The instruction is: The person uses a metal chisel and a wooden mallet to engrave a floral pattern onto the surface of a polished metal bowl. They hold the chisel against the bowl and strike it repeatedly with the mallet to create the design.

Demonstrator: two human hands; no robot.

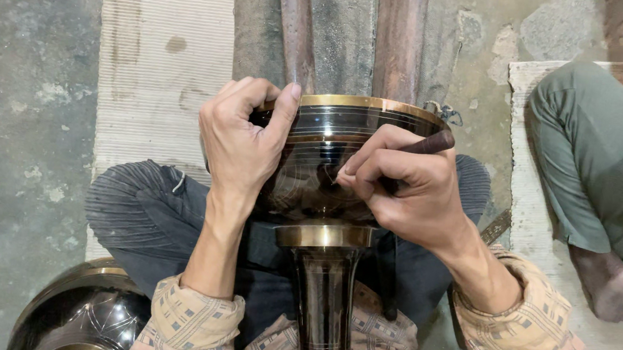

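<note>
Engraving a dark, brass-banded vase (331,177), the person sits cross-legged on the floor with the piece lying across the lap, its wide bowl pointing away and its narrow neck (324,303) running back toward the body. The left hand (240,146) is clamped on the bowl's brass rim (368,104), thumb hooked over the edge, holding it against rolling. The right hand (405,186) is closed in a pen-like grip on a wooden-handled graver (430,144), tip on the black surface among fine scored lines. Doing this well probably calls for a steady rim hold, the cutting hand's heel braced on the bowl, and short, light strokes. A second dark vessel (84,317) lies near the left knee; another person's leg (600,179) rests on a mat (528,217) to the right.
</note>
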